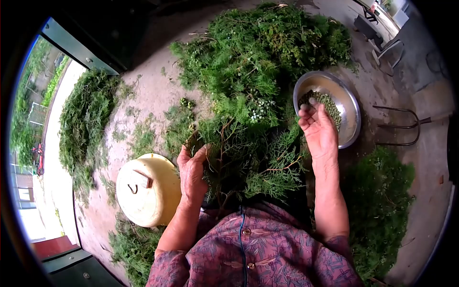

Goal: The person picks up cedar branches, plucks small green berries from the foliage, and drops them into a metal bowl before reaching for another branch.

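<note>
My left hand (192,173) is closed on a leafy evergreen branch (227,165), thumb and fingers pinched around its twigs. The branch spreads across my lap, its flat green sprays reaching toward my right forearm. My right hand (320,130) is over the near side of a steel bowl (353,117), palm partly turned up. Its fingers are loosely bent and apart, with nothing visible in them. Small green cones or seeds (330,104) lie in the bowl, partly covered by my fingers.
A large heap of cut evergreen branches (263,52) lies ahead, with more piles at left (88,119) and lower right (382,196). An upturned cream basin (148,191) is beside my left arm. A pitchfork (413,125) lies right of the bowl on the concrete floor (153,91).
</note>
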A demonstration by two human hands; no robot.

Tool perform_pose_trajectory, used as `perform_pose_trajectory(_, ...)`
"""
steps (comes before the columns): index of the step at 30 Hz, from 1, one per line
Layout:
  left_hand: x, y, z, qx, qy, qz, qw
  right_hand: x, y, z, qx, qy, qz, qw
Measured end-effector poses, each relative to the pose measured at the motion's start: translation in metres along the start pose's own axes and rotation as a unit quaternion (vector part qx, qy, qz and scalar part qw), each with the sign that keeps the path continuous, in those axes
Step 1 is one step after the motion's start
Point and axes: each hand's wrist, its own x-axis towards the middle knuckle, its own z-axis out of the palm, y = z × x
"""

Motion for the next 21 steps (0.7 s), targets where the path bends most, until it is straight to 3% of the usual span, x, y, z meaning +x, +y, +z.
perform_pose_trajectory(2, -0.006, 0.006, 0.013, 0.031, 0.021, 0.111, 0.993, -0.011, 0.011, 0.006, -0.245, -0.086, -0.009, 0.966)
perform_pose_trajectory(3, -0.009, 0.009, 0.017, 0.047, 0.032, 0.166, 0.984, -0.015, 0.017, 0.008, -0.325, -0.127, -0.021, 0.937)
perform_pose_trajectory(4, -0.014, 0.009, 0.017, 0.152, 0.046, 0.248, 0.956, -0.019, 0.023, 0.006, -0.352, -0.148, -0.009, 0.924)
perform_pose_trajectory(5, -0.020, 0.014, 0.024, 0.319, 0.100, 0.398, 0.854, -0.021, 0.028, 0.005, -0.379, -0.168, 0.003, 0.910)
perform_pose_trajectory(7, -0.032, 0.019, 0.030, 0.395, -0.027, 0.524, 0.754, -0.026, 0.033, 0.007, -0.441, -0.178, -0.025, 0.879)
perform_pose_trajectory(9, -0.034, 0.011, 0.054, 0.356, -0.279, 0.448, 0.771, -0.030, 0.038, 0.009, -0.455, -0.155, -0.019, 0.877)
perform_pose_trajectory(11, -0.031, -0.019, 0.072, 0.435, -0.250, 0.332, 0.799, -0.033, 0.042, 0.009, -0.471, -0.140, -0.020, 0.870)
perform_pose_trajectory(15, -0.007, -0.057, 0.063, 0.645, -0.187, 0.356, 0.650, -0.037, 0.045, 0.006, -0.525, -0.130, -0.097, 0.836)
perform_pose_trajectory(17, -0.004, -0.055, 0.066, 0.694, -0.178, 0.310, 0.625, -0.038, 0.047, 0.004, -0.528, -0.136, -0.106, 0.832)
perform_pose_trajectory(20, 0.002, -0.054, 0.070, 0.689, -0.179, 0.261, 0.652, -0.040, 0.046, 0.004, -0.525, -0.149, -0.116, 0.830)
perform_pose_trajectory(21, 0.003, -0.053, 0.070, 0.665, -0.172, 0.251, 0.682, -0.042, 0.044, 0.007, -0.518, -0.149, -0.111, 0.835)
